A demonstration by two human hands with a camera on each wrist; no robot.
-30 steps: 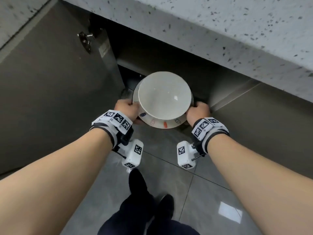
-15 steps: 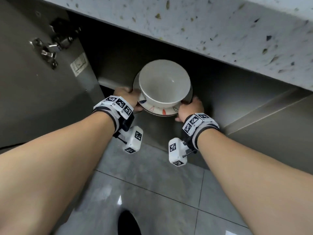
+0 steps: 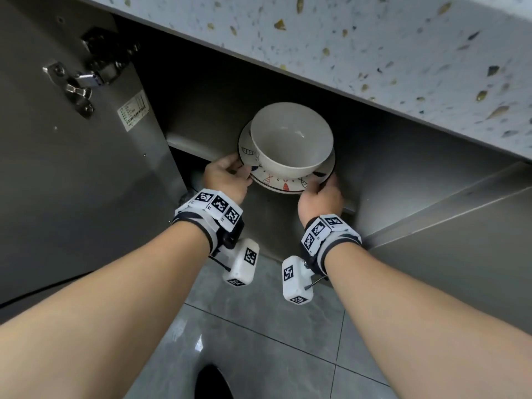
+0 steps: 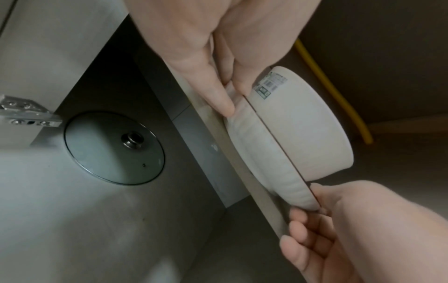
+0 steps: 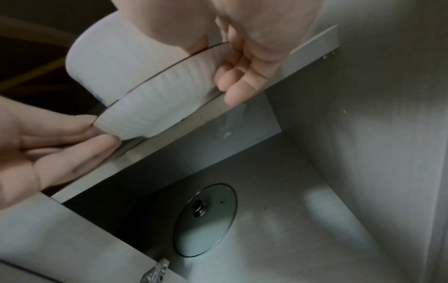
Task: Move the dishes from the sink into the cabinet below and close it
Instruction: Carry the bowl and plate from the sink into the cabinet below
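Bowl [image 3: 290,139] rides loose on the plate [image 3: 276,184], left hand [image 3: 227,178] and right hand [image 3: 319,201] each pinching the plate's rim at the cabinet shelf [image 4: 257,191] edge, so any tilt or bump there could slide it off.

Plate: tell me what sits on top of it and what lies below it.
A white bowl stands on the plate, covering its middle. Both hands, left and right, grip its rim. Below are the shelf edge and, lower, a glass lid.
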